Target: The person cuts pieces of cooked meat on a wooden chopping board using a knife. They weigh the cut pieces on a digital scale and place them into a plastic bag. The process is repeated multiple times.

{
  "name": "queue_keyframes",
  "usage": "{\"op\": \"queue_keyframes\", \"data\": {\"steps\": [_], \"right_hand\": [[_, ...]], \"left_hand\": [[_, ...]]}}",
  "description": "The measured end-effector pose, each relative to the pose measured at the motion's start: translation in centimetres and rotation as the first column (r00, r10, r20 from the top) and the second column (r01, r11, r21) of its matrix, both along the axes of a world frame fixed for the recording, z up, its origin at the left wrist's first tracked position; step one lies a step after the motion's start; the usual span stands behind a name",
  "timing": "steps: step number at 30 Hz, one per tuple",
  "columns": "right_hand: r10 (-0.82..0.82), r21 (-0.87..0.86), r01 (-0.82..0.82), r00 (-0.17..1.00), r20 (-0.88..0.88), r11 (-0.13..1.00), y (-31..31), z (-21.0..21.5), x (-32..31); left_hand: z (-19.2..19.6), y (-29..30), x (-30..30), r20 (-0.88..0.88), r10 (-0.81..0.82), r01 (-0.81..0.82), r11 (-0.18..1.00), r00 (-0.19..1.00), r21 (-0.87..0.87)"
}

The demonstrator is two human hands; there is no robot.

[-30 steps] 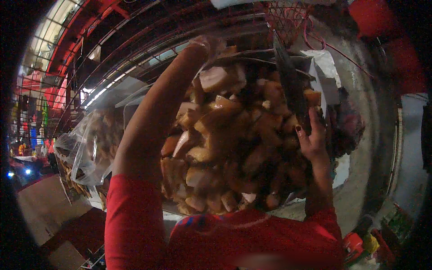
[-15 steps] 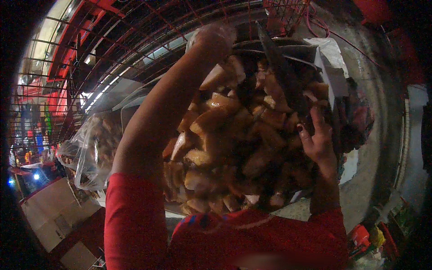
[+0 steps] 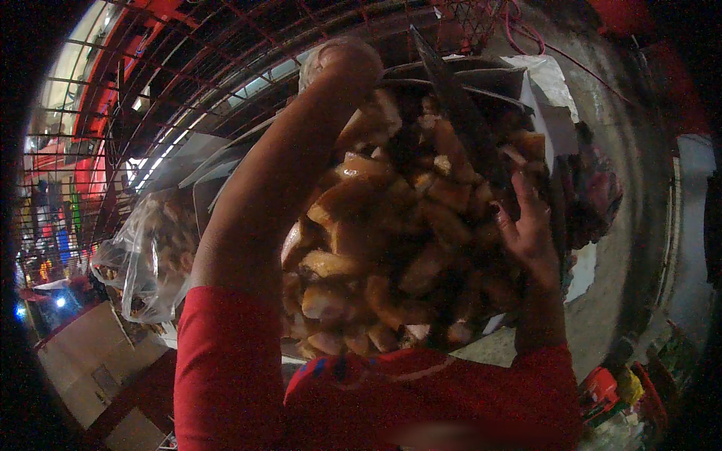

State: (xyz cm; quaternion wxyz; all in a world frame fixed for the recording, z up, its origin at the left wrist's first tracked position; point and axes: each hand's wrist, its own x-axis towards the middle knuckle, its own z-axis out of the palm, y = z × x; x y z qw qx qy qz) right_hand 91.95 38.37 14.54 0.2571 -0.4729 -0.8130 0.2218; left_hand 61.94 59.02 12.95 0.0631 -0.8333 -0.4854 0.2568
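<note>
Dim warm light, daylight glare upper left, dark fisheye rim, bent edges, soft blurry foreground

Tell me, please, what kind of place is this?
Probably a market food stall. A big heap of golden-brown fried pieces fills the middle, a clear plastic bag of similar pieces lies on the left, and a red metal grille separates it from a lit area beyond. The right hand grips a knife.

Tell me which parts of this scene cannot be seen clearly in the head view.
- Left hand: its fingers are hidden behind its own wrist and the pile of fried pieces, so its grip cannot be judged.
- Right hand: whether it grips the dark blade is unclear; the handle is hidden.
- Clear bag: contents blurred.
- Container under the pile: hidden.
</note>
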Motion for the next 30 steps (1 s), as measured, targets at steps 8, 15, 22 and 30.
{"op": "queue_keyframes", "data": {"steps": [8,15,22,30], "right_hand": [[0.029,0.023,-0.028,0.999,-0.032,0.999,0.4,0.0,-0.1],[0.015,-0.067,-0.020,0.997,-0.080,0.998,0.4,-0.1,-0.6],[0.037,0.001,-0.037,0.999,-0.029,0.999,0.2,0.3,-0.5],[-0.001,0.131,0.011,0.997,-0.082,0.991,-0.1,0.5,0.2]], "left_hand": [[0.5,0.2,-1.0,0.099,0.025,-0.013,0.993,0.995,-0.120],[0.8,-0.5,-1.3,0.180,0.045,-0.025,0.994,0.983,-0.110],[1.9,-1.6,-2.8,0.432,0.133,-0.084,0.988,0.892,-0.130],[6.0,-7.2,-7.0,0.748,0.303,-0.135,0.951,0.591,-0.278]]}}
